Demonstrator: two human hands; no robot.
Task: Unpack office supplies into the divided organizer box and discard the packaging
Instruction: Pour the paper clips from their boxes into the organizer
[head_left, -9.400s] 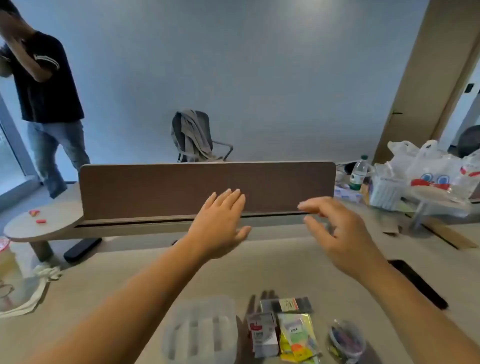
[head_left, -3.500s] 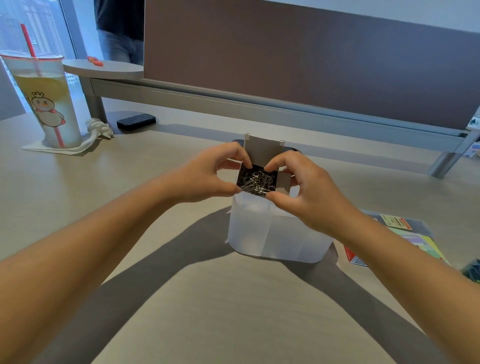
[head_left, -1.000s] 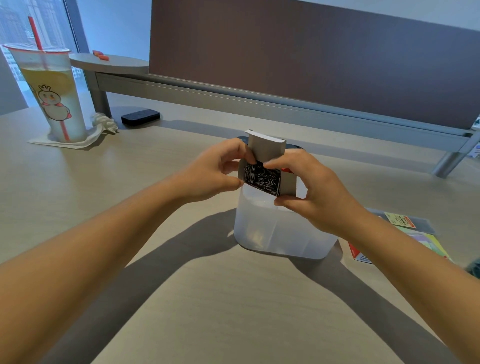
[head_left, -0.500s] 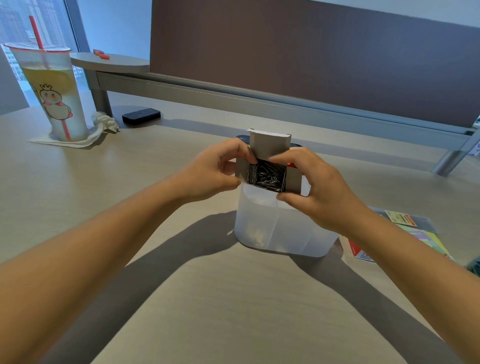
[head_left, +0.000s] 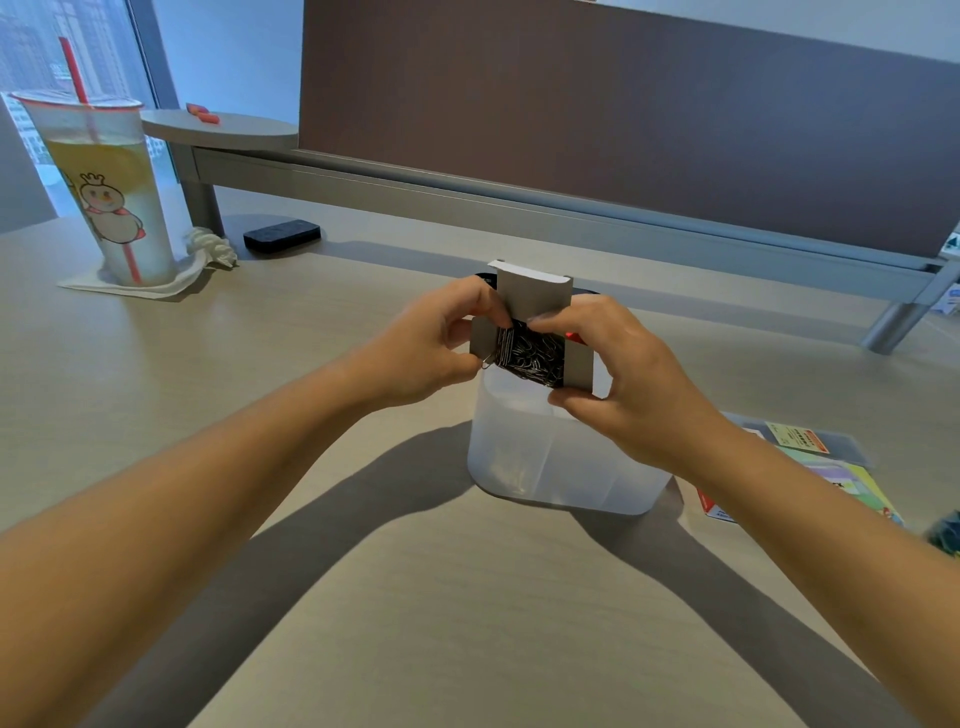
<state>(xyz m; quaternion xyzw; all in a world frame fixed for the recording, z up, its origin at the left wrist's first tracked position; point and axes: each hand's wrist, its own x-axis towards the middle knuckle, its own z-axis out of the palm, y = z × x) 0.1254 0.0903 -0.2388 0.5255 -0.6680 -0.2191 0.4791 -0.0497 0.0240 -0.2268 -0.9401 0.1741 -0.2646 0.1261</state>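
Paperclip box (head_left: 535, 332), flaps open, is pinched by left hand (head_left: 423, 345) and right hand (head_left: 618, 379) above the frosted organizer (head_left: 545, 467), hiding its dividers. Packets (head_left: 826, 467) beside the organizer carry unreadable print.

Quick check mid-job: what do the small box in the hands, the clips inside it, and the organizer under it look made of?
Small box: thin matte grey card, judging by its folded flaps. Clips: probably steel wire, shiny and silvery, bent in loops. Organizer: frosted translucent plastic, likely rigid; the inner dividers show faintly through its wall.
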